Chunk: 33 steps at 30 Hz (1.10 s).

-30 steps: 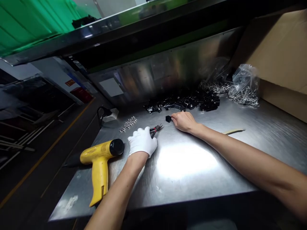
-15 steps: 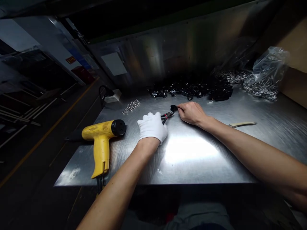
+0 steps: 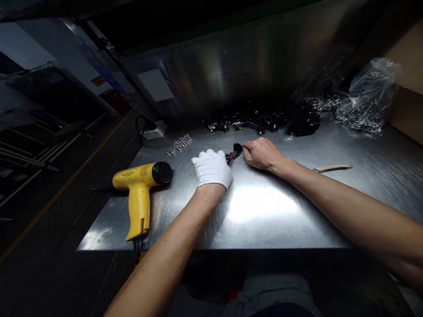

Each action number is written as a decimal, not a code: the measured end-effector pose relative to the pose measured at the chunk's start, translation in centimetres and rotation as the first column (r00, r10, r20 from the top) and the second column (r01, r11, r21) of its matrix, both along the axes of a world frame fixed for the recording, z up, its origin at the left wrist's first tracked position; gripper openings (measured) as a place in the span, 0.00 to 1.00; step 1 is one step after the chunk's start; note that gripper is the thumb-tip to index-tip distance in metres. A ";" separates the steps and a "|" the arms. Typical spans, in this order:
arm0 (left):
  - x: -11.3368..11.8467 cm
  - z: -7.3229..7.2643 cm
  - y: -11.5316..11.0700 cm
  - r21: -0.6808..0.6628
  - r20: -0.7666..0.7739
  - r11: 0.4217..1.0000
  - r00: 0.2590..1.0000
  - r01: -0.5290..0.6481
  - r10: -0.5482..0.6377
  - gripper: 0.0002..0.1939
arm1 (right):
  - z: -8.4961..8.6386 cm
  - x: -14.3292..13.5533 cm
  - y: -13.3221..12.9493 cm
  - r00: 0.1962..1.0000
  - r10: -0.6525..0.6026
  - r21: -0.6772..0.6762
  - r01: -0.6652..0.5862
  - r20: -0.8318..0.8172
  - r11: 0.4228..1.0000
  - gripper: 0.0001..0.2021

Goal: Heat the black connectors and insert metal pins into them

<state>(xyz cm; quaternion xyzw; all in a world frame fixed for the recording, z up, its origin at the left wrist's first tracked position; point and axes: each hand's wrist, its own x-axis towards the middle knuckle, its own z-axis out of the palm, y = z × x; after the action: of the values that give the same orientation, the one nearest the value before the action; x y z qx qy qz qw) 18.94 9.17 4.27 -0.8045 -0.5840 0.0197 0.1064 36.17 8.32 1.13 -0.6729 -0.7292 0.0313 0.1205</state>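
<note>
My left hand [image 3: 212, 168], in a white glove, is closed around the handles of a pair of pliers [image 3: 233, 155] with red and black parts. The pliers' jaws are at a small black part [image 3: 237, 147] above the metal table. My right hand [image 3: 262, 153], bare, pinches the right side of that same black part between thumb and forefinger. Its other fingers are curled in. Behind both hands lies a row of black parts with small metal fittings [image 3: 261, 123]. Several small silver pieces [image 3: 179, 144] stand in rows left of my gloved hand.
A yellow heat gun [image 3: 140, 189] lies at the table's left side. A white socket block [image 3: 155, 130] is behind it. A yellow-handled tool [image 3: 333, 168] lies beyond my right forearm. Plastic bags of metal pieces [image 3: 363, 114] are at the back right of the metal table [image 3: 198, 233].
My left hand has turned slightly and moved a little up and right, covering more of the pliers' handles. The right hand keeps its pinch. The whole view has shifted slightly.
</note>
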 end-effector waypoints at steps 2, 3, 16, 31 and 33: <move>0.0 -0.2 0.1 -0.009 0.001 1.000 1.000 0.000 0.000 0.18 | 0.2 0.1 0.1 1.000 0.005 -0.014 -0.005 -0.005 1.000 0.13; -0.1 -0.2 0.2 -0.018 0.004 1.000 1.000 -0.002 0.002 0.18 | 0.3 0.2 0.1 1.000 0.009 -0.022 -0.010 -0.009 1.000 0.13; -0.7 0.5 -0.2 -0.095 0.042 0.995 0.999 0.002 0.002 0.18 | 0.2 0.0 0.1 0.991 0.026 -0.063 -0.034 -0.128 0.997 0.13; -5.7 1.3 -1.4 -0.193 0.419 0.976 0.908 0.098 -0.008 0.12 | 1.1 0.1 0.0 0.940 0.007 0.101 0.029 -0.342 0.994 0.15; -7.3 1.8 -3.2 -0.200 0.503 0.970 0.864 0.137 -0.019 0.14 | 0.9 -0.1 -0.2 0.936 0.018 0.116 0.024 -0.353 0.993 0.15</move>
<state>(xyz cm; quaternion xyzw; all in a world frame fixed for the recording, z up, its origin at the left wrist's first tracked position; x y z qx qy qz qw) 11.65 5.94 6.02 -0.8122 -0.5523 -0.1253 -0.1402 36.07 8.08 1.99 -0.6492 -0.6952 0.1082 0.2890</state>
